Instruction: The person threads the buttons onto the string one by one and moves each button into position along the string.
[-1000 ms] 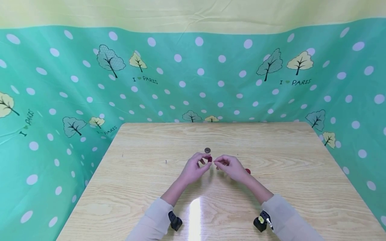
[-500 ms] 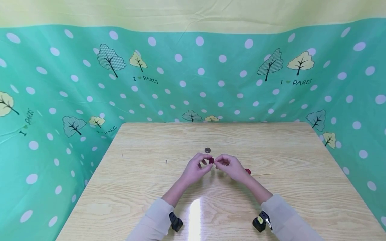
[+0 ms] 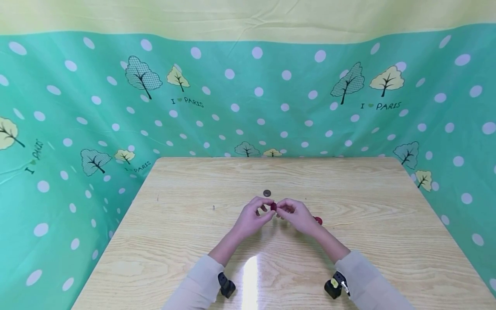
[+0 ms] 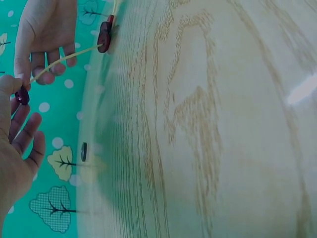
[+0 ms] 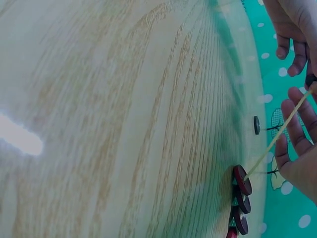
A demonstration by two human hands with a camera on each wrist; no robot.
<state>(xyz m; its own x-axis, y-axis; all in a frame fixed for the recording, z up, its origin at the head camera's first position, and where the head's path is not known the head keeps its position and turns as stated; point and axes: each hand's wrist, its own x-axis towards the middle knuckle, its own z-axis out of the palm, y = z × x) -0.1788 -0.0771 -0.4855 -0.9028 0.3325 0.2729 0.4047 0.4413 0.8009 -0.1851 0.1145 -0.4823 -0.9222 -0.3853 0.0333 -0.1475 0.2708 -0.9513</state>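
The left hand pinched the dark red button on edge — just right of it, the right hand pinched the yellow string.

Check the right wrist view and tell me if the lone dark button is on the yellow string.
No, the dark button lies by itself, apart from the yellow string.

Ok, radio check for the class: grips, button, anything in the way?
Left grip pinches red button. Right grip pinches yellow string beside it; threading unclear. Strung buttons on table. Nothing visibly in the way; dark button lies beyond.
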